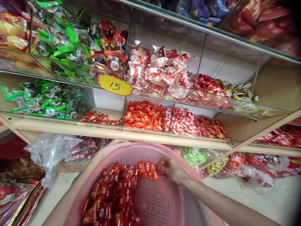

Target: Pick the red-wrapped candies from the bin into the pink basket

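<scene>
A pink perforated plastic basket (162,207) is tilted in front of the shelf. My left hand (118,145) grips its far rim at the upper left, with the fingertips partly hidden. Inside the basket, my right hand (172,169) is closed, its fingertips pinching a small red candy packet at the edge of a little group of orange-red candy packets (147,169). Dark red wrapped candies (115,194) are heaped along the basket's left side, while bare perforated plastic shows on the right.
Glass-fronted shelves hold sorted sweets, among them orange-red candies (143,116) and green-wrapped ones (47,97). A yellow price tag (114,84) reads 15. The wooden shelf edge (150,134) runs just beyond the basket. Plastic bags (50,150) of sweets lie below.
</scene>
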A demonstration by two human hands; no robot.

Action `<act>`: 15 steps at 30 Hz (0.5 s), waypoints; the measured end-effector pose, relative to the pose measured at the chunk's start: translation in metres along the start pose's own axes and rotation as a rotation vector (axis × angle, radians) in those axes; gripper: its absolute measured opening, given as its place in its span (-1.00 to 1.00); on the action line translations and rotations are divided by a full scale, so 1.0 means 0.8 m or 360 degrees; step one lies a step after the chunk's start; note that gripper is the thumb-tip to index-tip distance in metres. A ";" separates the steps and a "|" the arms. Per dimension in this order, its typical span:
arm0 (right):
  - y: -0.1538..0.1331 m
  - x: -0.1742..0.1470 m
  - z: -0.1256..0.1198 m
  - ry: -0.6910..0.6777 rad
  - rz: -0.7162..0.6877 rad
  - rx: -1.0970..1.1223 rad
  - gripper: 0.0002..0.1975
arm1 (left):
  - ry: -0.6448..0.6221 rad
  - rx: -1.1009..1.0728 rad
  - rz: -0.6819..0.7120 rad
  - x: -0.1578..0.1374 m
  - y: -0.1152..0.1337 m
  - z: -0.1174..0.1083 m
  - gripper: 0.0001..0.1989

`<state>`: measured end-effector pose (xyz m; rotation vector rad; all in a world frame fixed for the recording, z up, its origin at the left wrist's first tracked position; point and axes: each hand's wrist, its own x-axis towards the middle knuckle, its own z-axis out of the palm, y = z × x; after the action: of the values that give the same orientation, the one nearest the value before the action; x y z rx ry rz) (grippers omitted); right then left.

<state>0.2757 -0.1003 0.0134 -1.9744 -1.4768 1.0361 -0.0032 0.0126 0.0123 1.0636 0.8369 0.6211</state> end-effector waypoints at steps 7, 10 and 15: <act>0.029 -0.008 0.007 -0.0029 0.0244 -0.0010 -0.84 | -0.0023 -0.0032 0.0034 0.003 -0.005 -0.005 -0.76; 0.033 -0.004 0.013 -0.0026 0.0293 0.0029 -0.86 | -0.0006 -0.0076 -0.0005 0.001 -0.002 -0.001 -0.74; 0.027 0.003 0.028 -0.0024 0.0294 0.0170 -0.88 | 0.0070 -0.0073 -0.0061 0.002 0.005 0.001 -0.64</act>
<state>0.2712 -0.1062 -0.0171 -2.0596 -1.2370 1.1835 -0.0016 0.0147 0.0159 0.9930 0.8755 0.6305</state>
